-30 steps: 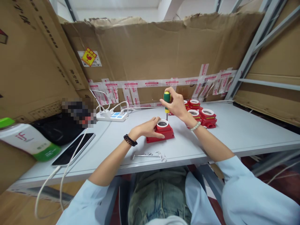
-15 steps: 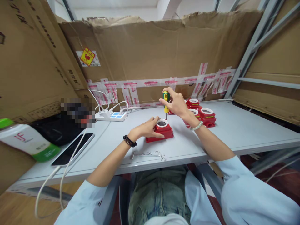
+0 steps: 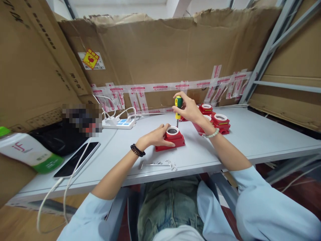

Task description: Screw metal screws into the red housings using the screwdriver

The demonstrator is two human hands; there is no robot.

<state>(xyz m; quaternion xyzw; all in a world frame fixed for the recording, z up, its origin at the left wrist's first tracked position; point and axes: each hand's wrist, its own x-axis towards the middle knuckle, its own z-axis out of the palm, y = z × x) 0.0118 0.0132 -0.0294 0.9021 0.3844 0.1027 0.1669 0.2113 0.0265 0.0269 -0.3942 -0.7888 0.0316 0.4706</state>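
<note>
My left hand (image 3: 160, 136) grips a red housing with a white ring on top (image 3: 177, 142), its thumb along the near side and fingers behind. The housing rests on the table. Between the thumb and fingers of my right hand (image 3: 189, 107) is a green and yellow screwdriver (image 3: 178, 106), held upright. Its shaft points down at the housing's far right side; the tip's contact is hidden behind the ring. Close to the table's front edge lie a thin metal rod with a crossbar (image 3: 155, 164) and several small screws (image 3: 172, 164).
More red housings (image 3: 220, 124) stand behind my right forearm. A white power strip (image 3: 120, 124) with plugs sits at the back left. Left of it lie a phone (image 3: 77, 160), white cables and a white-green bottle (image 3: 32, 152). Cardboard (image 3: 160, 53) walls off the back.
The screwdriver's handle has turned and leans slightly differently, with my right fingers shifted on it. My left hand still holds the housing. The whole view has shifted slightly.
</note>
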